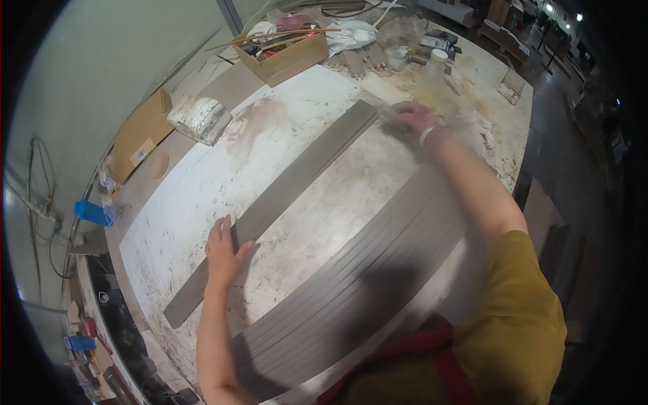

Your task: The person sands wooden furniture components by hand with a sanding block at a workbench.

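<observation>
While the long grey strip [283, 196] lies flat on the counter [202, 196], I see its long axis running on a diagonal, from the near-left end by the counter's edge up to the far-right end near the middle of the far side. My left hand [224, 250] rests flat on the strip about a third of the way up from its near end, fingers [219, 233] pressed together and laid along it, thumb out to the right. My right hand [412, 118] is at the strip's far end, blurred, so I cannot tell whether those fingers are spread or pinching; a pale bracelet [430, 133] sits on that wrist.

Just to the right, apart from the single strip, a stack of like grey strips [351, 283] lies side by side on the same diagonal, thin, flat and matte, with fine seams between them. My right forearm crosses over their far end.

The counter top is white, scuffed and stained with brownish dust. Beyond the strip's far end are a clear plastic bottle [432, 74], short wood offcuts [358, 62] and crumpled white cloth [354, 34]. At the far left corner stands an open cardboard box [287, 57] with thin sticks across it, and beside it a wrapped whitish bundle [199, 118]. A flat cardboard sheet [138, 135] leans along the left side.
</observation>
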Demonstrator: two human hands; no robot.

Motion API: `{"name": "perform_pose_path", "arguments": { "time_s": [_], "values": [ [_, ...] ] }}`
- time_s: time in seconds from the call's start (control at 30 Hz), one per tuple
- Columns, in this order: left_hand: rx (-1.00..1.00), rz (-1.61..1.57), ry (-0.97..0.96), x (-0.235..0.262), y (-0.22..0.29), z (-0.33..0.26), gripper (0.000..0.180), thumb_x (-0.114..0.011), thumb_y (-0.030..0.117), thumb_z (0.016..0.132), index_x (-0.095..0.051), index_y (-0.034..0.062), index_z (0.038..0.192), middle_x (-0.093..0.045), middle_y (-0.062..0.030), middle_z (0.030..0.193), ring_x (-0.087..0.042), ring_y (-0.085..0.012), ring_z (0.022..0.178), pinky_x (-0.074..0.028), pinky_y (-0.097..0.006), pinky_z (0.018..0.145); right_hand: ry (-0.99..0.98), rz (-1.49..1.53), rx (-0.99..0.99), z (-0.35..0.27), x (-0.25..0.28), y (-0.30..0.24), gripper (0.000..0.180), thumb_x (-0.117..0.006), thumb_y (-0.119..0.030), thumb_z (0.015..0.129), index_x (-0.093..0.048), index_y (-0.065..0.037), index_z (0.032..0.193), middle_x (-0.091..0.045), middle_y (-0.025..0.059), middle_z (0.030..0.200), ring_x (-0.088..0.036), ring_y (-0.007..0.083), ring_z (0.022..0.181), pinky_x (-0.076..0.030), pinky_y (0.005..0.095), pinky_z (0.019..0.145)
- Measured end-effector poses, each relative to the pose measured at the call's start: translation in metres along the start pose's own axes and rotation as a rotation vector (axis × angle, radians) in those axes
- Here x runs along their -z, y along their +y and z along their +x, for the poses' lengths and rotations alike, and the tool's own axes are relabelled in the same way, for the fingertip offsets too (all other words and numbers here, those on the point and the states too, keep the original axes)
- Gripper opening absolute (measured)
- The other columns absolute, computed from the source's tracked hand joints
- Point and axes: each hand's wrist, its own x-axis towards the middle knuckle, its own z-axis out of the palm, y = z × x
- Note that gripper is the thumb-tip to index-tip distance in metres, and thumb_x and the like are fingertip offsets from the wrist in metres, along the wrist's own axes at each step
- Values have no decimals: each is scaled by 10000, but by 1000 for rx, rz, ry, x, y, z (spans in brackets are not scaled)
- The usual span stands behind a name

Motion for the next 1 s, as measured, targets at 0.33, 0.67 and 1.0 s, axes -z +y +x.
{"name": "perform_pose_path", "arguments": {
  "time_s": [0.33, 0.67, 1.0],
  "values": [
    [28, -19, 50, -37, 31, 21, 708, -695, 409, 757, -439, 144, 1362, -452, -159, 1294, -417, -329, 1208, -257, -468, 1020, -11, -334, 333, 116, -25, 30, 314, -640, -224, 756, -681, -64, 1023, -669, 165, 1018, -628, 276, 961, -475, 318, 867],
    [37, -65, 69, -23, 41, 22, 626, -761, 286, 705, -534, 138, 1269, -509, -146, 1228, -493, -325, 1115, -341, -438, 961, -148, -504, 220, 93, 34, 5, 309, -682, -228, 753, -673, -45, 1001, -671, 132, 1026, -629, 240, 941, -480, 314, 851],
    [-24, -256, -312, 37, 69, -4, 285, -608, 261, 871, -639, 28, 1032, -610, -216, 780, -603, -382, 782, -479, -408, 714, -126, -137, 174, 17, 84, 2, 336, -642, -108, 793, -630, -20, 1118, -646, 92, 1067, -603, 182, 969, -460, 285, 879]
  ]
}}
